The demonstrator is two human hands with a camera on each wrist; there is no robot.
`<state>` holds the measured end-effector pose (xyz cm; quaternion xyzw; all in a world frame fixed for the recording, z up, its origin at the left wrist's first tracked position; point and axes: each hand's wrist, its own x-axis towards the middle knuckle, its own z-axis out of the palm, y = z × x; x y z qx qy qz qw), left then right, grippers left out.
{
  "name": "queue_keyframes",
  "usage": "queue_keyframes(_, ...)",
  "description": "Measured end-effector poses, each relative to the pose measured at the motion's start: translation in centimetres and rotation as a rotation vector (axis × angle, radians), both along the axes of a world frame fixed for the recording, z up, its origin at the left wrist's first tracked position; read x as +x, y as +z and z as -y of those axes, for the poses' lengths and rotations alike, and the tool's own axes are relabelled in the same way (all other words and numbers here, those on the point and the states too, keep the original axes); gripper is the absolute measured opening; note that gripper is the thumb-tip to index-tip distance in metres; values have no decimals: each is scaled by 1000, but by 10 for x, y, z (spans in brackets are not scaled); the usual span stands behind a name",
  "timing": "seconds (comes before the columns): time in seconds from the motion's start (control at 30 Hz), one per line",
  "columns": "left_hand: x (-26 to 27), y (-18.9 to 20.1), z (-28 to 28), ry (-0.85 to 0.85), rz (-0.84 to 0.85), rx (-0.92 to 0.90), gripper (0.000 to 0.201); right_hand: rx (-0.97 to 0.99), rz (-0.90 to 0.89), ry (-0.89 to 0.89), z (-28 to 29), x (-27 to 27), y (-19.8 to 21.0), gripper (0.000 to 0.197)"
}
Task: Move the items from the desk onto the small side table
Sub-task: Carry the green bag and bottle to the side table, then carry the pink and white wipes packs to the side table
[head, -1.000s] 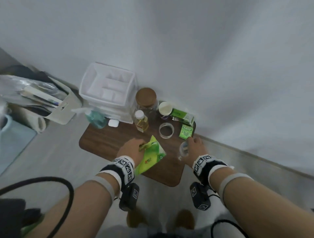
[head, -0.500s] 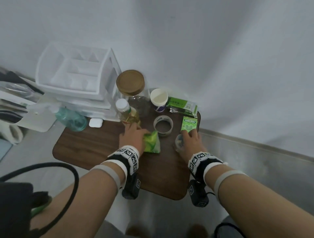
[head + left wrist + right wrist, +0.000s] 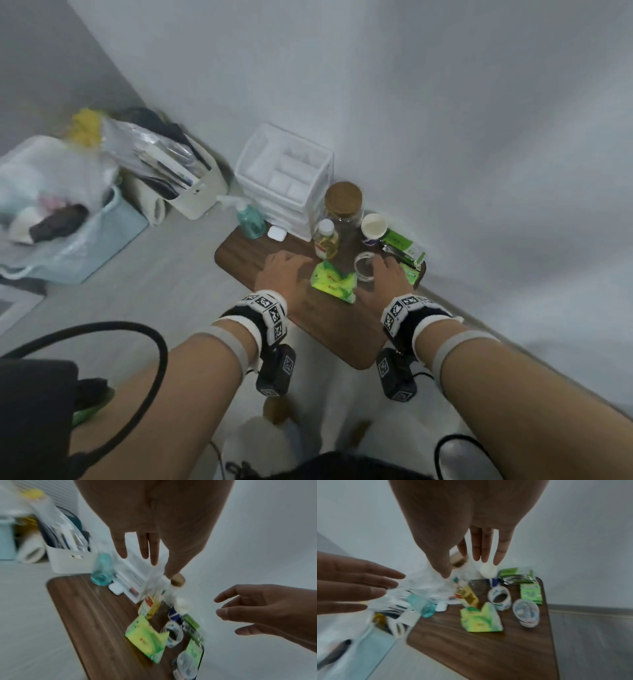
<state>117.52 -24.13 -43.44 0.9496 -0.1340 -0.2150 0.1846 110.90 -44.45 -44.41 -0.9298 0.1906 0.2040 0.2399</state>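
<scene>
Head view: both forearms reach out over a small dark wood-grain counter (image 3: pixel 346 329) with rounded corners.
Left hand (image 3: pixel 286 274): grip open, fingers straight and spread, holding nothing, above the counter just left of the tissue pack.
Right hand (image 3: pixel 385 279): grip open, fingers loosely spread, holding nothing, above the counter's right side.
Tissue pack (image 3: pixel 333 281): soft crinkled green-yellow plastic, lying on the counter between the two hands.
Clear plastic cup (image 3: pixel 526 613): round, transparent, upright near the counter's right edge, seen from the right wrist.
Tape roll (image 3: pixel 363 269): clear ring lying flat, just beyond the tissue pack.
Gum box (image 3: pixel 530 591): flat green carton, right of the tape roll.
Oil bottle (image 3: pixel 326 243): small, yellow liquid, white cap, upright.
Green wrapper packet (image 3: pixel 402 248): glossy, at the far right corner.
White-lidded tub (image 3: pixel 374 228): round, beside the packet.
Glass jar (image 3: pixel 343 205): clear, cork-coloured lid.
Drawer organiser (image 3: pixel 284 178): white plastic, boxy, against the wall.
Pump bottle (image 3: pixel 250 219): teal, translucent, far left of the counter.
</scene>
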Motion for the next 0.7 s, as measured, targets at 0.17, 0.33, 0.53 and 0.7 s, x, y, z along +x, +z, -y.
queue_keyframes(0.17, -40, 139, -70, 247, 20, -130, 33, 129, 78, 167, -70, 27, 143, 63)
queue_keyframes(0.33, -112, 245, -137, 531, 123, -186, 26, 233, 152, 488, -156, 16, 258, 46)
queue_keyframes(0.53, -276, 332, -219, 1033, 283, -224, 19, 278, 185, 975, -291, -73, 361, 14)
queue_keyframes(0.7, -439, 358, -268, 1449, 385, -204, 14, 353, 218, 1304, -387, -201, 398, 14)
